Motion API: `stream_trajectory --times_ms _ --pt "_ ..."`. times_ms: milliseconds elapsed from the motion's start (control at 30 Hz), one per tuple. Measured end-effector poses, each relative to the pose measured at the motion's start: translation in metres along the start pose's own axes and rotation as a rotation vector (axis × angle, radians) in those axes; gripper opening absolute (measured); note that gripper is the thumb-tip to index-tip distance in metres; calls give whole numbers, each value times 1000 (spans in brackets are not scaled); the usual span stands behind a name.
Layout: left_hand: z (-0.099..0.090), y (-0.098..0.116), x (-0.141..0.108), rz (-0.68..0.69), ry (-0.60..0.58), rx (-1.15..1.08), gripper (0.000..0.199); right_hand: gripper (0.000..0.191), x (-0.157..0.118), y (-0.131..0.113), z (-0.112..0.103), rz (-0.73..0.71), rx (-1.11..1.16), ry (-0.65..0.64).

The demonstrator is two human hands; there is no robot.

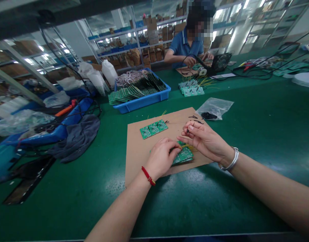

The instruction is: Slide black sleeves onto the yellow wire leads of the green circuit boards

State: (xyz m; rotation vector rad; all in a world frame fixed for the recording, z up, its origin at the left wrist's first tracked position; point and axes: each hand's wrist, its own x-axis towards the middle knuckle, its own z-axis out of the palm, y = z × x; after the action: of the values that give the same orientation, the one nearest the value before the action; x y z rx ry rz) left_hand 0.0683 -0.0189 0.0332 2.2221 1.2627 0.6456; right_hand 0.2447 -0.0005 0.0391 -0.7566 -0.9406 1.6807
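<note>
My left hand point(164, 154), with a red band at its wrist, rests over a stack of green circuit boards point(184, 155); its thumb and forefinger pinch yellow wires that rise from the stack. To the right, my right hand point(203, 139) is closed at the fingertips on a small black piece point(188, 131), just above the wires. Both hands are over a brown cardboard sheet point(136, 159). Another green board panel point(153, 129) with thin wires lies on the cardboard's back left part. Small black tubes point(193, 117) lie near its back right corner.
A clear bag point(216, 108) with black pieces lies behind my right hand. A blue tray point(144, 101) of upright boards stands at the back. Across the table a person point(186, 47) works beside wired boards point(191, 88). A dark cloth point(77, 137) lies at left.
</note>
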Motion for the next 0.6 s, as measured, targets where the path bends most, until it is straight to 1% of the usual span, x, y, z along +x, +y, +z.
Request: stream_trajectory --times_ms 67,133,233,333,433,600 --pt "-1 -2 0 -17 -4 -70 18 14 1 2 0 -5 8 27" --pt "-1 -6 1 -54 -6 -182 19 18 3 5 0 -5 -16 91" --pt "0 -11 2 -143 31 -404 17 23 6 10 2 5 -66 186" --pt "0 -14 3 -207 60 -566 14 23 8 14 3 35 -69 222" --pt "-2 -13 4 -244 77 -597 18 22 9 16 4 64 -56 223" --pt "-6 -6 5 -241 95 -556 21 19 8 18 2 81 -19 204"
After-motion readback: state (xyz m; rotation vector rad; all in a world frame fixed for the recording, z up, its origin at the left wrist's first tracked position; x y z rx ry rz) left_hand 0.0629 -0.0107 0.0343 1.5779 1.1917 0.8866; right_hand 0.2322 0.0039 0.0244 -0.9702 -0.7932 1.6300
